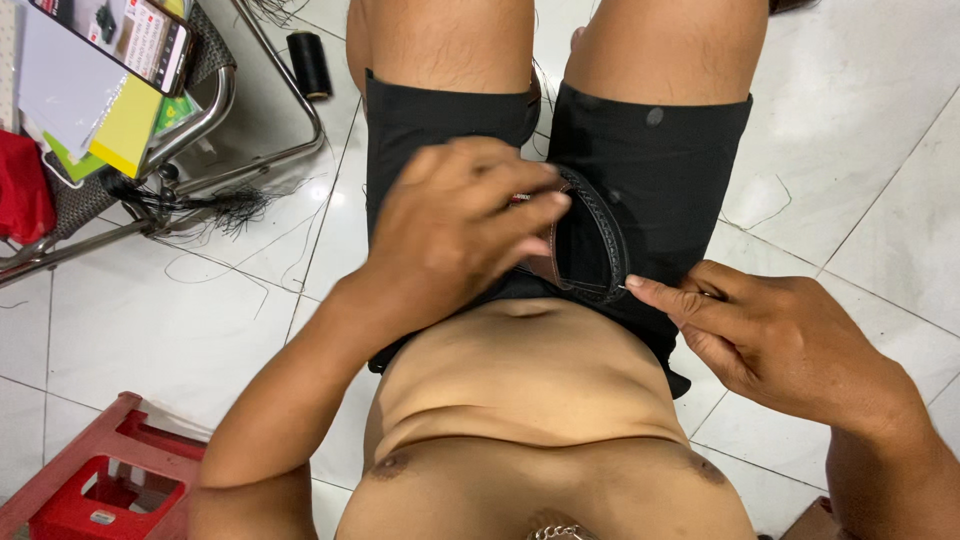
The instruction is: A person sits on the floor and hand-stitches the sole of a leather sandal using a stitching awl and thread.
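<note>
The right hand (770, 335) pinches a thin needle (622, 287) between thumb and forefinger, its point at the edge of a curved black leather piece (590, 240) with a stitched border. The left hand (460, 225) grips the other side of that piece, fingers curled and pressed together over it (something small and red shows under the fingertips; I cannot tell what it is). The piece lies on the person's lap, against the black shorts (650, 170).

Judging by the stitch line that runs along the visible rim, a good part of the edge looks sewn; the needle sits at the lower end, so the remainder there appears unfinished. How much is left under the left hand cannot be seen.

Further out: loose black thread (235, 210) lies on the floor, a black spool (309, 65) stands beyond it, a metal chair (200, 110) carries a phone (130, 35) and papers, and a red stool (110, 485) is near the person's left side.
</note>
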